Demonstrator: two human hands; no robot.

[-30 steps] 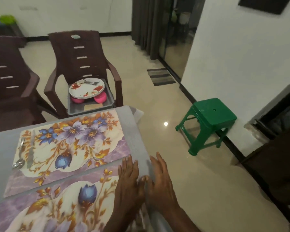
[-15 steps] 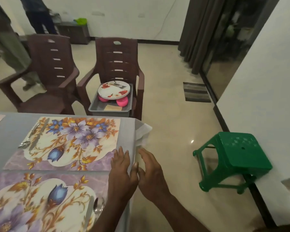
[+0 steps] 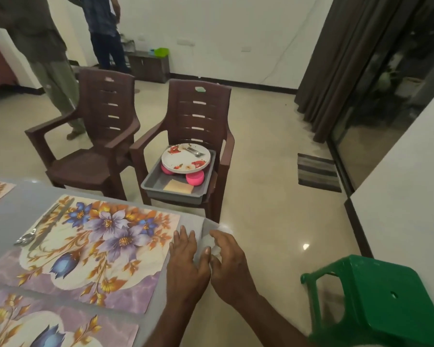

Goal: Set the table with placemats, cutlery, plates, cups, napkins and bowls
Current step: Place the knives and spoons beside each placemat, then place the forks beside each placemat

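Both grips loose, left hand (image 3: 186,261) flat on table (image 3: 23,204), right hand (image 3: 229,264) beside green stool (image 3: 376,299)

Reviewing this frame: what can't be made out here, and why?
- Pink cups in the gray tray, head view: the plate on top covers most of them, count unclear.
- Nearest placemat: cut off by the bottom edge.
- Right hand beyond the table's edge: its fingertips blur into the white cloth, grip unclear.
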